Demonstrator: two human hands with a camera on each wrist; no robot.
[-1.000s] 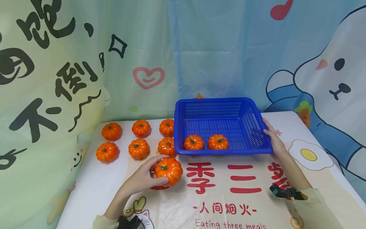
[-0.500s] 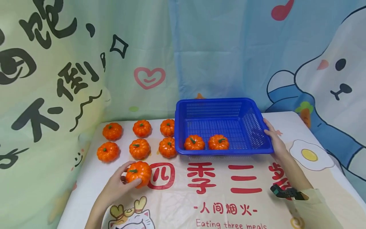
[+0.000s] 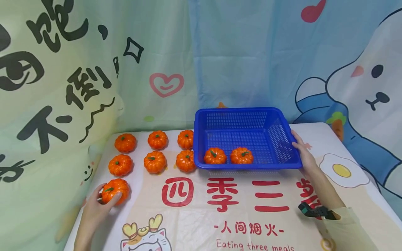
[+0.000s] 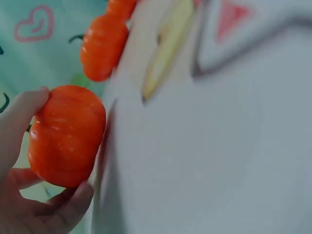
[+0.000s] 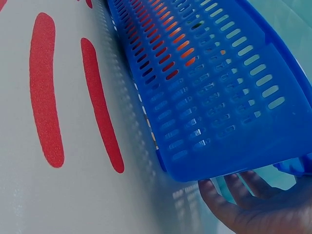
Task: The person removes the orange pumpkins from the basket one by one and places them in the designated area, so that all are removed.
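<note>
My left hand (image 3: 94, 209) grips a small orange toy pumpkin (image 3: 118, 188) with a green stem at the table's left side, thumb on the near side. In the left wrist view this pumpkin (image 4: 68, 134) sits between thumb and fingers, close over the white cloth. Just behind it in the head view is another pumpkin (image 3: 120, 165). My right hand (image 3: 306, 157) holds the right end of a blue plastic basket (image 3: 248, 166), its fingertips against the end wall in the right wrist view. Two pumpkins, a left one (image 3: 215, 156) and a right one (image 3: 242, 155), lie inside along the front.
Several more pumpkins stand in two rows left of the basket, among them a back-corner one (image 3: 125, 143) and one beside the basket wall (image 3: 186, 161). A printed cloth (image 3: 238, 223) covers the table. A cartoon curtain (image 3: 232, 55) hangs behind and at the left.
My left hand has carried the pumpkin leftward, from in front of the basket's left corner to the left table edge. The right hand stays on the basket.
</note>
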